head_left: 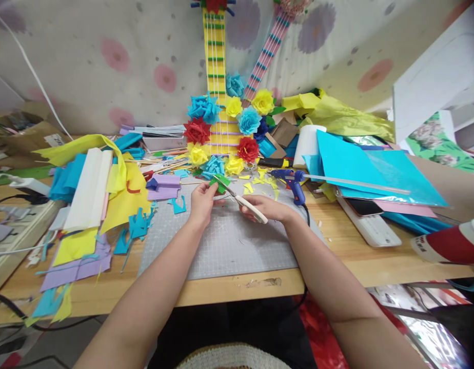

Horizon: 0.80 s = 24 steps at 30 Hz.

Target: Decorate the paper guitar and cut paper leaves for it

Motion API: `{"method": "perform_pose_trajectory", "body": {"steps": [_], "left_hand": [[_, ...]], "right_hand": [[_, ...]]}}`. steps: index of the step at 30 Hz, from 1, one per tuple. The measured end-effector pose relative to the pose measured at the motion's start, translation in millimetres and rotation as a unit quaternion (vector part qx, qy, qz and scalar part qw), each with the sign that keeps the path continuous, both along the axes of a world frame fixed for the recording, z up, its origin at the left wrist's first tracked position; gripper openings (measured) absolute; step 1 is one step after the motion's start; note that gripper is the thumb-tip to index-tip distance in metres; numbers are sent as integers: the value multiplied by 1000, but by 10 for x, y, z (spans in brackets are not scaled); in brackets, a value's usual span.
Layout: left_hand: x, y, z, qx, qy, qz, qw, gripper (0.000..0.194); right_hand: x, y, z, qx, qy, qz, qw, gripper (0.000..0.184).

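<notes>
My left hand (201,202) pinches a small piece of green paper (219,183) above the far part of the grey cutting mat (221,251). White-handled scissors (252,207) are in my right hand (265,205), its fingers closed round the handles. The blades reach left to the green paper and lie across it; I cannot tell how far they are parted. Just beyond my hands stands a yellow paper guitar (216,56), trimmed with blue, red and yellow paper flowers.
A blue glue gun (293,179) lies right of my hands, its cord running over the mat. Yellow scraps (262,180) lie by it. Crepe paper rolls (86,189) crowd the left; blue sheets (375,169), a phone (362,206) and a red-and-white cup (450,242) are right.
</notes>
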State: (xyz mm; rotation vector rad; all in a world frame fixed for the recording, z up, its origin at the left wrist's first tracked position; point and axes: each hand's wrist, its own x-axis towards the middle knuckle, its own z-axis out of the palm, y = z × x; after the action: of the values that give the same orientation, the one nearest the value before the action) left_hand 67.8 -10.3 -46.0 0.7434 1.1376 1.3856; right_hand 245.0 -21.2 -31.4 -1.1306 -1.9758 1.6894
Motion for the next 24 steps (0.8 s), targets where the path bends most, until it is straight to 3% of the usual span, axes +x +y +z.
{"method": "perform_pose_trajectory", "body": {"steps": [9,24], "left_hand": [[-37,18,-1,25,21,-17,999,17],[-128,62,-8,26,64,-104,992,25]], "right_hand": [[69,18,-24,-5,14,18,1000,33],[177,77,-2,29,-42,24,998,31]]}}
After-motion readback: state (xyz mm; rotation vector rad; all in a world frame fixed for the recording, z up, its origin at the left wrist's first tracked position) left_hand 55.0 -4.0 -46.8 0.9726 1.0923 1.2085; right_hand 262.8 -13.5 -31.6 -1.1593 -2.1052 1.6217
